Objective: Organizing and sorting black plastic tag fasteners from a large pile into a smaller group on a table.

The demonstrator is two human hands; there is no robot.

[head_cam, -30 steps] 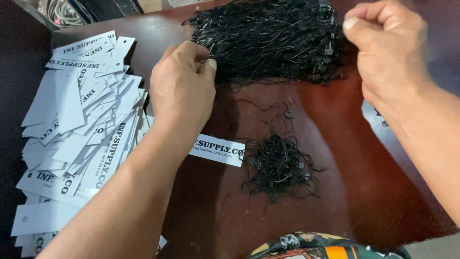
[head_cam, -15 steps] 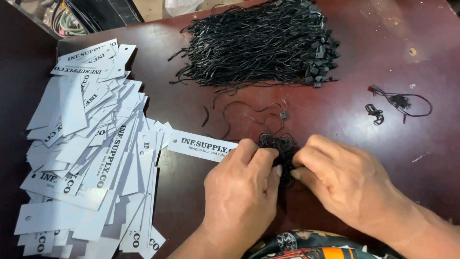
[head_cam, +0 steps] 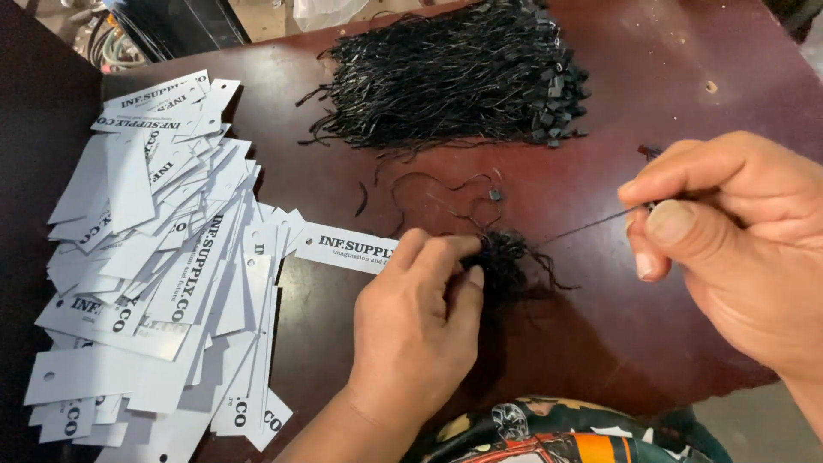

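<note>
My left hand [head_cam: 416, 321] pinches a small tangled clump of black strings [head_cam: 504, 257] against the dark red table [head_cam: 600, 326]. My right hand [head_cam: 729, 231], over to the right, pinches one thin black string [head_cam: 583, 227] between thumb and forefinger, and the string runs taut from the clump. A single white paper tag [head_cam: 343, 246] with dark print lies flat just left of my left hand. A few loose black strings [head_cam: 446, 193] curl on the table beyond the clump.
A large bundle of black strings with small plastic ends [head_cam: 454, 77] lies at the back of the table. A spread heap of white paper tags [head_cam: 154, 257] covers the left side. Patterned clothing [head_cam: 557, 433] shows at the bottom edge.
Both hands were together at the small clump. My right hand has since drawn away to the right, pulling one string out taut, while my left hand stays on the clump.
</note>
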